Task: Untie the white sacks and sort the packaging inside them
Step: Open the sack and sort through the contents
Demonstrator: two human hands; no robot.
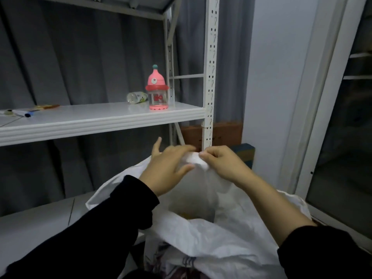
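Observation:
A white woven sack [211, 234] stands in front of me, its top gathered into a twisted neck [194, 159] held up at chest height. My right hand [223, 164] pinches that neck from the right. Coming from the left, my left hand [169, 164] has its fingers spread over the same bunched cloth, blurred by motion, with the thumb below it. Below the neck the sack gapes a little and something yellowish [191, 215] shows inside. Printed packaging [175, 264] peeks out at the bottom edge.
A white metal shelf [100, 119] stands behind the sack, its post [210, 77] just beyond my hands. On it are a pink bottle [157, 89], a clear bottle lying down [135, 97] and some pens [22, 112]. A brown box [227, 133] and a window frame [322, 97] are on the right.

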